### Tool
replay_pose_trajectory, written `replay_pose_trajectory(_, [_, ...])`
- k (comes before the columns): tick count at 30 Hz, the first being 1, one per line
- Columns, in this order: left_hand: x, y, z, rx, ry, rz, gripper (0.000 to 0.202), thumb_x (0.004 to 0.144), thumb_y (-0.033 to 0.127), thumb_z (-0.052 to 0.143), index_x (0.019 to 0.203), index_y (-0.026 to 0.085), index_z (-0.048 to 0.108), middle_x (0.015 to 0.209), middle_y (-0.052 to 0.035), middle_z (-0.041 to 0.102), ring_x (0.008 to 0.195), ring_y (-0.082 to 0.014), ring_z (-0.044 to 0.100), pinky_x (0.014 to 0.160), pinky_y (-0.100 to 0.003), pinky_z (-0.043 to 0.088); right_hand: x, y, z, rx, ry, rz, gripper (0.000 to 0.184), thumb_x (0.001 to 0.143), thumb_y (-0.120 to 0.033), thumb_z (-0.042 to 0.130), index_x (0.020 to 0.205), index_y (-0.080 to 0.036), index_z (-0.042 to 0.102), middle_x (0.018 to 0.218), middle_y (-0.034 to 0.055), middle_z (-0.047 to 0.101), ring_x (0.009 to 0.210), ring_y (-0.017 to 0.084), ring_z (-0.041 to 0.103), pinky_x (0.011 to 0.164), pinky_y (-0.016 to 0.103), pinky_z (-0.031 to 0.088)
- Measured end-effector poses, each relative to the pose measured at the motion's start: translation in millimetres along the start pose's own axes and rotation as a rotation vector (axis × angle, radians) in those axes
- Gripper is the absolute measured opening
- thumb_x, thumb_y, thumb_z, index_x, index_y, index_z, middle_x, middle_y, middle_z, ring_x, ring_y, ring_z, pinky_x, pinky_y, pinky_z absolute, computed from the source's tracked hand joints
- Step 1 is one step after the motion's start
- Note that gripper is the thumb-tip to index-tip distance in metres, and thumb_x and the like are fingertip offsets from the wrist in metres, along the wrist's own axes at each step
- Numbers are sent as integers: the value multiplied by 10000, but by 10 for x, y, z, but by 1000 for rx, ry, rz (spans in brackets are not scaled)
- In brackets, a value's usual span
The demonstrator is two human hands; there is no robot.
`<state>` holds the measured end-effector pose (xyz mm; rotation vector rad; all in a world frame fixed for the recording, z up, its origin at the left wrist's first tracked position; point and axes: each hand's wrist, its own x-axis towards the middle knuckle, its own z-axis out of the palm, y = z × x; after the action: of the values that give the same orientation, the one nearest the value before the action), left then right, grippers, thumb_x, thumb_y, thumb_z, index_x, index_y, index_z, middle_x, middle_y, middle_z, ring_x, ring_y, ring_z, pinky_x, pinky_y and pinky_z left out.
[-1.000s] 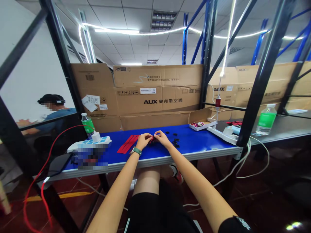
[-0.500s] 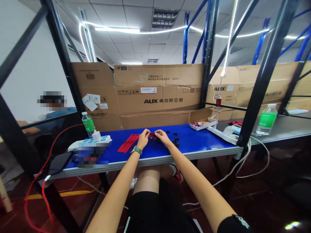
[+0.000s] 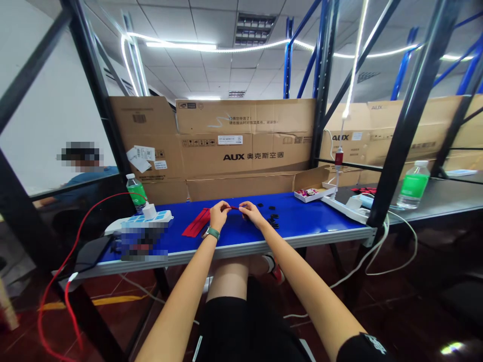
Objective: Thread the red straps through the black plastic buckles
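Observation:
A thin red strip (image 3: 234,207) is stretched between my two hands above the blue tabletop. My left hand (image 3: 219,213), with a green-banded watch on its wrist, pinches the strip's left end. The right end is pinched by my right hand (image 3: 252,213). Flat red strips (image 3: 196,223) lie side by side on the table, left of my left hand. Several small black pieces (image 3: 273,218) are scattered just right of my right hand. Their exact kind is too small to make out.
An open white box (image 3: 315,194) of small coloured items stands at the back right. Power strips (image 3: 151,217) and a green-labelled bottle (image 3: 135,192) stand at the left. A cardboard wall (image 3: 245,176) closes off the back. Another person (image 3: 94,176) sits at far left.
My hands have moved slightly apart, and the red strip between them now looks straighter and tauter. My left hand has shifted a little to the left.

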<state>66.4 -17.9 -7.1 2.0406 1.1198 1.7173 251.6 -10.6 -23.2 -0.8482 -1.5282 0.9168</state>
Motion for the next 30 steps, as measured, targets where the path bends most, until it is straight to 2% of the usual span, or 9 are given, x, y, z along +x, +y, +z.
replay_pose_trajectory(3, [1,-32,-32,87,34,-7,52,787,170,643,763,211,663,761,-13,703,749,-182,652,760,-293,505,-29,-14,9,-267,13,-109,334,777,-479,695,962,-205,649,745,-14,634,649,137,594,611,248,473])
replay_pose_trajectory(6, [-23,-45,-63,339,3,-84,92,774,127,650,800,201,698,872,-37,708,822,-182,651,801,-291,496,-83,-60,44,-549,32,-194,357,788,-427,736,1053,-211,632,791,-21,650,727,148,604,715,260,466])
replay_pose_trajectory(9, [-57,-34,-79,547,-69,-188,183,782,101,639,888,214,735,992,-56,714,931,-196,656,829,-292,482,-151,-129,99,-843,19,-178,376,810,-373,763,1106,-218,590,856,3,663,794,169,616,745,265,447])
replay_pose_trajectory(13, [-88,-16,-54,711,-74,-257,261,816,106,584,964,241,752,1068,-80,727,1054,-258,647,867,-363,460,-214,-207,150,-1153,91,-105,266,872,-380,716,1046,-203,621,1028,88,656,973,231,599,828,310,438])
replay_pose_trajectory(17, [-97,-11,4,849,-80,-323,247,864,175,531,956,192,760,1036,-146,734,1059,-329,644,915,-494,414,-219,-199,170,-1204,47,-78,247,981,-357,526,1060,-178,677,1124,134,627,1034,243,580,905,340,435])
replay_pose_trajectory(21, [-92,13,31,874,-109,-336,275,882,196,487,949,164,752,1041,-173,729,1033,-339,652,923,-532,386,-190,-126,212,-1250,-49,-75,358,992,-325,453,1191,-116,664,1216,202,610,1151,292,553,1001,404,409])
replay_pose_trajectory(24, [-85,42,17,852,-125,-350,293,867,173,478,993,176,743,1032,-159,732,1016,-320,659,914,-498,387,-161,-85,220,-1233,-35,-57,541,985,-359,448,1437,-62,474,1405,249,513,1298,335,473,1045,448,392])
replay_pose_trajectory(26, [-86,60,3,854,-116,-343,309,845,151,481,1015,182,737,1033,-152,729,1036,-310,651,915,-479,385,-145,-75,195,-1183,-45,-90,602,981,-290,418,1535,-73,327,1529,232,396,1366,297,432,1072,411,383])
replay_pose_trajectory(30, [-115,86,-1,919,-124,-324,269,833,186,505,969,152,734,1029,-181,719,1089,-343,614,955,-526,349,-147,-60,140,-1215,153,-35,582,925,-165,414,1503,-98,408,1573,204,345,1439,308,344,1140,453,298])
